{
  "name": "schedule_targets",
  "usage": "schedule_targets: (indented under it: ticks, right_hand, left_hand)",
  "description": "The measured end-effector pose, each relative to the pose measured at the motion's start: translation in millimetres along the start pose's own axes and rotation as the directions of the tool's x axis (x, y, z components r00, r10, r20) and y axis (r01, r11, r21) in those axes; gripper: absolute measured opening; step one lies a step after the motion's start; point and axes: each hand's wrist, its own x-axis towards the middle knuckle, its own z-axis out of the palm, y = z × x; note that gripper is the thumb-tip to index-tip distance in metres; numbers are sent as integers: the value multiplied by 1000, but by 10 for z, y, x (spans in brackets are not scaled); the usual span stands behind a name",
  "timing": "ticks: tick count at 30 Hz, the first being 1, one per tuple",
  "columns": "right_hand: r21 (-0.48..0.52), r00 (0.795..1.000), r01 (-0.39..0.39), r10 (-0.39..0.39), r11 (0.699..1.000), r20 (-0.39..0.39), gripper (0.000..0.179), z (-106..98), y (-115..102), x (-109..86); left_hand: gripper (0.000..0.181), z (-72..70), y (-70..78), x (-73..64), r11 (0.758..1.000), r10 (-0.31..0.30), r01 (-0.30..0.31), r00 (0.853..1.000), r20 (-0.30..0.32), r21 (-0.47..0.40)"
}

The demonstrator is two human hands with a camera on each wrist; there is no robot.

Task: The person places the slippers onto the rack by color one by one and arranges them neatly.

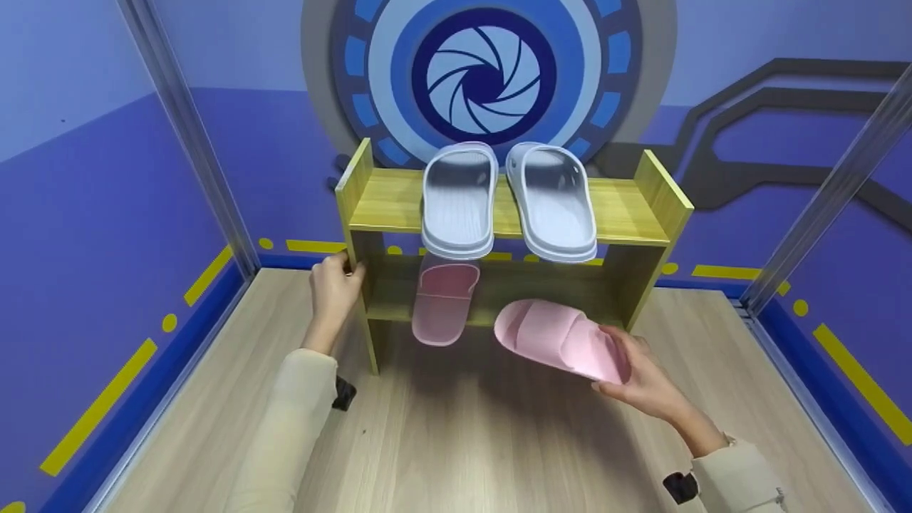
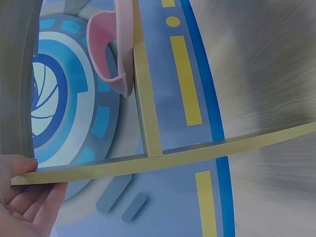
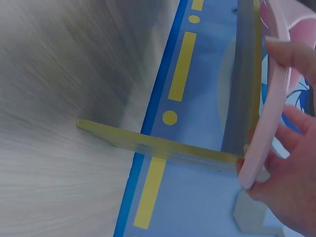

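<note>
A small two-tier wooden shoe rack (image 1: 627, 206) stands on the floor. My left hand (image 1: 335, 285) grips the edge of its left side panel, thumb on one face and fingers on the other in the left wrist view. By its heel end, my right hand (image 1: 645, 374) holds a pink slipper (image 1: 552, 335), tilted, toe toward the lower shelf's front edge. The other pink slipper (image 1: 442, 313) sits on the lower shelf at left, heel outward. Two light grey clogs (image 1: 459, 206) rest side by side on the upper shelf, heels overhanging the front.
Blue-purple panels (image 1: 85, 235) with yellow marks enclose the space at the back and sides. Metal posts (image 1: 192, 135) rise at the back corners. Light wood-grain floor (image 1: 456, 442) lies in front of the rack. The rack's right panel (image 3: 163, 143) stands close to the held slipper.
</note>
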Motion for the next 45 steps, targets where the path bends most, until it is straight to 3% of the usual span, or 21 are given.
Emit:
schedule_targets:
  ticks: [7, 16, 21, 29, 37, 45]
  right_hand:
    - [-81, 995, 15, -23, 997, -93, 83, 36, -12, 59]
    - [-153, 989, -91, 71, 984, -128, 83, 88, -80, 90]
    - [-196, 979, -100, 62, 975, -193, 81, 141, -110, 115]
    - [-319, 961, -97, 6, 943, -276, 79, 229, -140, 150]
    - [-356, 952, -189, 82, 915, -295, 81, 248, -200, 188]
    - [-257, 971, -42, -20, 965, -237, 81, 198, -104, 154]
  left_hand:
    - [16, 0, -2, 6, 1000, 14, -14, 1000, -10, -9]
    - [15, 9, -10, 4, 1000, 18, -18, 1000, -18, -8]
    - [15, 13, -19, 4, 1000, 27, -27, 999, -25, -5]
    - [16, 10, -14, -4, 1000, 9, -9, 1000, -11, -20]
    - [14, 17, -18, 1, 1000, 30, -30, 999, -21, -9]
    - [13, 16, -6, 1, 999, 33, -33, 999, -31, 4]
